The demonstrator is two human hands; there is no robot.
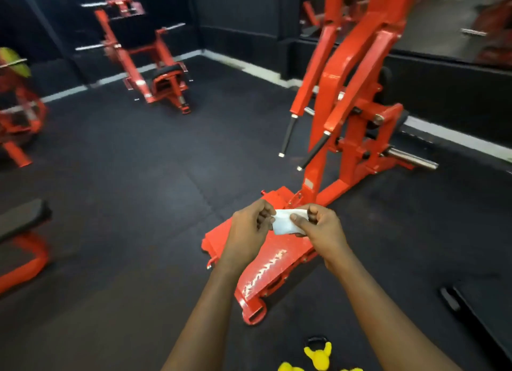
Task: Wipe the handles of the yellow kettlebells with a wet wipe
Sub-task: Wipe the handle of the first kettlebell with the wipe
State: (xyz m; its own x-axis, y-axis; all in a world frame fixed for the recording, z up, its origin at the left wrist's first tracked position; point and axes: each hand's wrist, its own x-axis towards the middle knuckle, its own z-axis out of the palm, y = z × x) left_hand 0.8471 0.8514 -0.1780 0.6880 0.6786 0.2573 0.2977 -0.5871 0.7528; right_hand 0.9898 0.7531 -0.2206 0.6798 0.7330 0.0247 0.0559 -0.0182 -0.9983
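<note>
Both hands [247, 229] [322, 226] pinch a flat white wipe [285, 223].

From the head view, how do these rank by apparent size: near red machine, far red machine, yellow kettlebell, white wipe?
1. near red machine
2. far red machine
3. yellow kettlebell and white wipe: these look alike, so I won't rank them.
</note>
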